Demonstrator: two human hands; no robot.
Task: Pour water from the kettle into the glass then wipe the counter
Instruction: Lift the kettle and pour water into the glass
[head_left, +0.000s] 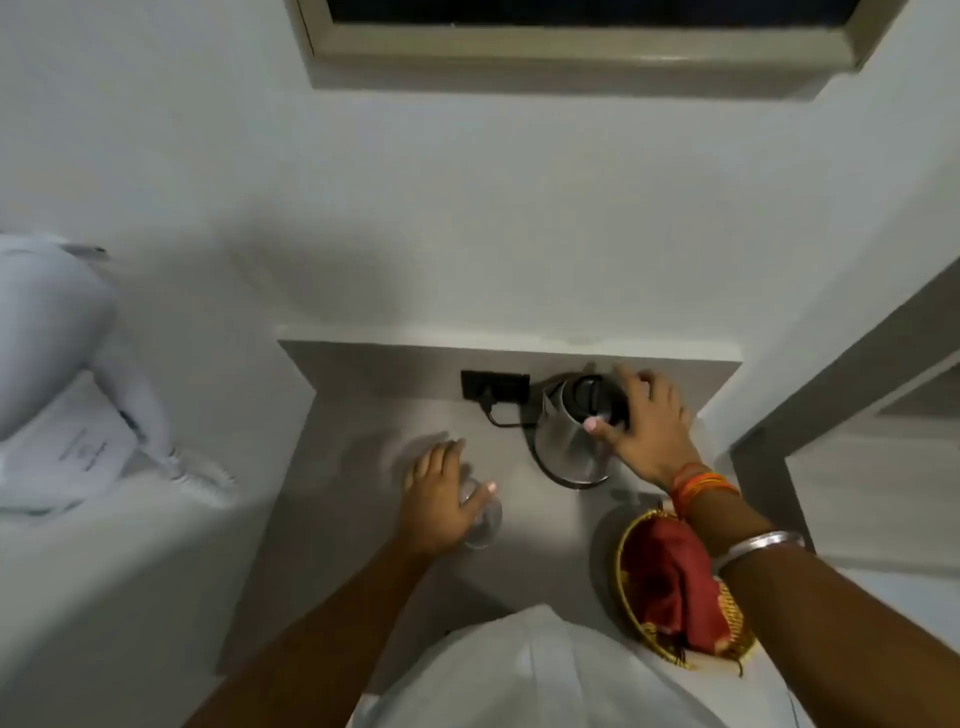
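The kettle (571, 436) stands at the back edge of the surface (363, 519), close to the right rear corner, because its cord (501, 415) runs only a short way to the wall socket (493, 384) just behind it. The right hand (647, 431) lies over the kettle's top from the right side, fingers spread across the dark lid and handle and the thumb pressed on the near side of the body. It looks like a hand settling into a grip, not one already lifting, since the kettle sits flat on its base. Whether the fingers are closed round the handle I cannot tell; they hide it.

The glass (480, 514) stands nearer the middle of the surface, well apart from the kettle and to its left. The left hand (441, 499) cups it from the left, fingers curved round the far side and thumb on the rim. That steadies it for the pour and probably lets it be brought toward the spout.

At the front right corner a basket (626, 571) holds a red cloth (675, 587), under the right forearm, within easy reach for wiping later. The pour has not begun.
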